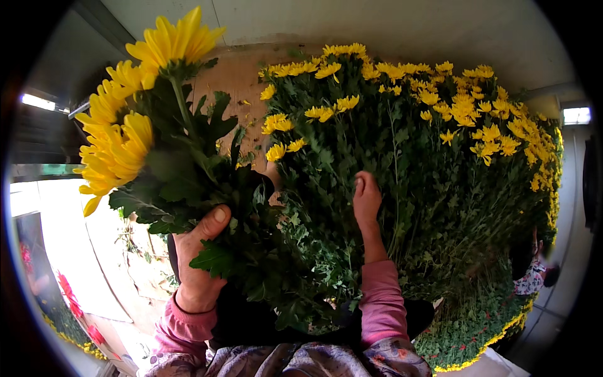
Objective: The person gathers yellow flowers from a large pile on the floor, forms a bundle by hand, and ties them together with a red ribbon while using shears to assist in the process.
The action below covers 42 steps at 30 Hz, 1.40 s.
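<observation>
My left hand (202, 254) is closed round the leafy stems of a bunch of yellow chrysanthemums (115, 146), whose blooms point up and to the left. Its thumb lies across the leaves, and the fingers behind are hidden. To the right, my right hand (367, 195) is over a large heap of cut chrysanthemums (419, 188), with the fingers curled. Whether it grips a stem there cannot be told. The heap's yellow heads lie along its far and right edges, with the green stems towards me.
Loose petals and leaf scraps lie on the brown floor (221, 70) beyond the bunch. A pale wall (400, 28) stands behind the heap. Another person (532, 278) is at the far right beside more yellow flowers (490, 346). Red flowers (70, 297) show at the lower left.
</observation>
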Each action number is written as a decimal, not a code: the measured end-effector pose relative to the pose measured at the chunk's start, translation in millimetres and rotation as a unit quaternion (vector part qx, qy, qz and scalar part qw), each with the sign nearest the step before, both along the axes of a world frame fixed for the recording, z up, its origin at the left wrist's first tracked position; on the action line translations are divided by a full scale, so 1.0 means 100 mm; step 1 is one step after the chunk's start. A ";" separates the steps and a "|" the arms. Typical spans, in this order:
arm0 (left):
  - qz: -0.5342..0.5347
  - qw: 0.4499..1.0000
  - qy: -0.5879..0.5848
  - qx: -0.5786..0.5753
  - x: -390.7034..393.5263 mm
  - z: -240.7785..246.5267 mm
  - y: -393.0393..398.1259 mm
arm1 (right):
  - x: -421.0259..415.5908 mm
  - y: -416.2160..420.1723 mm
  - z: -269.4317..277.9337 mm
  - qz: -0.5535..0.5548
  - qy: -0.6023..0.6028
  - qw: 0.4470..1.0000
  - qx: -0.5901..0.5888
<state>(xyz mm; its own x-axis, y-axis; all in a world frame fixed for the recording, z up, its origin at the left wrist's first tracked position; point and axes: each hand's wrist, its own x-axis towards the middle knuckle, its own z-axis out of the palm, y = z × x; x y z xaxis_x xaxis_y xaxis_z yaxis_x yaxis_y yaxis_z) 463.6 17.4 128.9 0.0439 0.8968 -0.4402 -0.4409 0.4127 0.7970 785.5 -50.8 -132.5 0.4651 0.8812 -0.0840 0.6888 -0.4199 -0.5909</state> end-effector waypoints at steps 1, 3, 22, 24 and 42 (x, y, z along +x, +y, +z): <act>-0.009 1.000 -0.011 -0.009 0.00 0.02 -0.01 | 0.04 0.03 -0.02 0.017 -0.058 0.997 0.048; -0.030 0.999 -0.045 -0.004 0.01 0.03 -0.01 | 0.09 0.10 -0.09 0.006 -0.168 0.980 0.102; -0.003 0.990 -0.140 0.013 0.09 0.13 0.07 | -0.21 0.69 0.37 0.061 -0.181 0.975 0.114; 0.004 0.991 -0.131 0.001 0.09 0.10 0.06 | -0.17 0.56 0.45 0.025 -0.108 0.988 0.103; -0.003 0.992 -0.127 0.013 0.17 0.09 0.00 | -0.37 0.31 0.54 -0.064 0.205 0.958 0.188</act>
<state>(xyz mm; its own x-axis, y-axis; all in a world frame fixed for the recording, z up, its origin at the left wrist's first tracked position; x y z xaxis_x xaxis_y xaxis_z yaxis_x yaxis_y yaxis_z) 480.8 17.6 138.1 0.1568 0.9067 -0.3917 -0.6261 0.3979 0.6705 748.9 -19.6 -78.4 0.5677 0.8227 0.0296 0.3234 -0.1898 -0.9270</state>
